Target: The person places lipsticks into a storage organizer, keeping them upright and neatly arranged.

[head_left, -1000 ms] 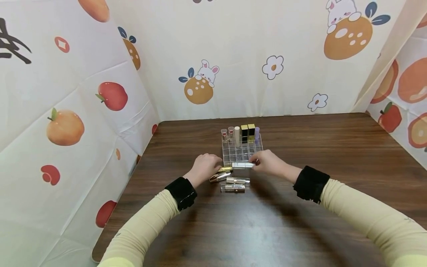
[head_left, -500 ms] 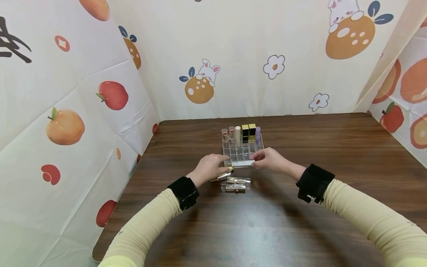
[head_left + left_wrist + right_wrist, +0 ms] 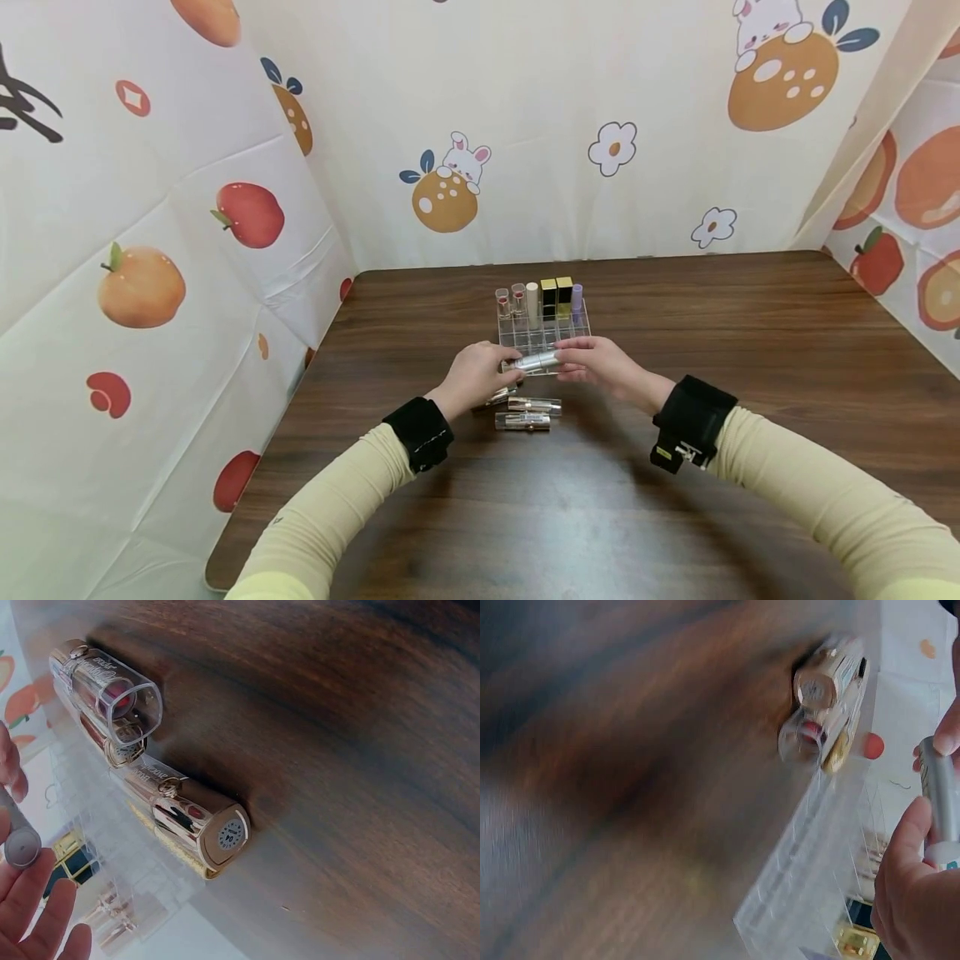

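Both hands hold a silver lipstick tube level, close over the front of a clear lipstick organizer. My left hand pinches its left end between thumb and fingers. The tube's other end is gripped by my right hand, whose thumb lies along it in the right wrist view. That view also shows the silver tube spanning from one hand to the other. Below the hands, a gold-and-clear lipstick and another clear-capped lipstick lie on the table. A rose-gold lipstick lies beside them, partly behind my left hand in the head view.
The organizer's back row holds two clear-capped lipsticks, a cream tube, two black-and-gold boxy lipsticks and a purple tube. A gold tube lies against the organizer's front. Printed cloth hangs behind the wooden table.
The silver tube, earlier held at its right end by my right hand, has tilted and shifted slightly left. My left hand has moved from the gold tube onto the silver tube's left end.
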### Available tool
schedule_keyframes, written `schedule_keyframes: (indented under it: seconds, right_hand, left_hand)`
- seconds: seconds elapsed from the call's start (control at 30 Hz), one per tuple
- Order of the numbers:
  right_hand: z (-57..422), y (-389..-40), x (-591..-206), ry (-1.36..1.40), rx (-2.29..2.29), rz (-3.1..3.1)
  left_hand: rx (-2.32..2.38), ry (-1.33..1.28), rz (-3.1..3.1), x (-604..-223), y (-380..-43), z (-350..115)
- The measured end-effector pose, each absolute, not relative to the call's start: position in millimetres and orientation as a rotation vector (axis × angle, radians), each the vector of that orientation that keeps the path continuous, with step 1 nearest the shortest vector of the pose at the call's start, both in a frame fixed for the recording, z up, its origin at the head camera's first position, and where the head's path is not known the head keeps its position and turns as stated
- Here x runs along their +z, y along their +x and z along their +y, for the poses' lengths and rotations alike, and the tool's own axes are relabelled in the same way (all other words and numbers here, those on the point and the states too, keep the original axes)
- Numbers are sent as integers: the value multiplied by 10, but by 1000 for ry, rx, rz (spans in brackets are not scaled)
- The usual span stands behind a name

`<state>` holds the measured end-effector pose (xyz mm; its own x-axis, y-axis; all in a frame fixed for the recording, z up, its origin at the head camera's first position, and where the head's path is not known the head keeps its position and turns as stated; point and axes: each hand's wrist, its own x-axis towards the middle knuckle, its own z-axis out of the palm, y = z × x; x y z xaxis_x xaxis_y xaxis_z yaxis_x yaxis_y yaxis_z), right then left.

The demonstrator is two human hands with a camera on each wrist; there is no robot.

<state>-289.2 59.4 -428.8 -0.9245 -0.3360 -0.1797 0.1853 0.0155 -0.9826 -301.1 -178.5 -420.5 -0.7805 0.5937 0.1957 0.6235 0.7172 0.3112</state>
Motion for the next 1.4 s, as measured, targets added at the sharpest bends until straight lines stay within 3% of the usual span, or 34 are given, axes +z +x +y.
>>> schedule_keyframes:
  seconds: [0.23, 0.43, 0.73, 1.17, 1.4]
  right_hand:
    - [538, -2911, -4331, -95, -2018, 1885]
    - [512, -3042, -4119, -107, -1903, 2218]
    - [267, -3480, -3788, -542, -1176, 2952]
    - [-156, -3658, -3671, -985, -588, 2990]
    - [-301, -3722, -3645, -1019, -285, 3022]
  left_hand:
    - [-543, -1016, -2814, -4239, -3006, -1828]
    - [-479, -953, -2885, -4278, -3067, -1915]
    - [-422, -1065, -2932, -4323, -3175, -1977]
    - [-364, -1131, -2987, -4314, -3227, -1978]
    - [-363, -1153, -2961, -4303, -3237, -1964]
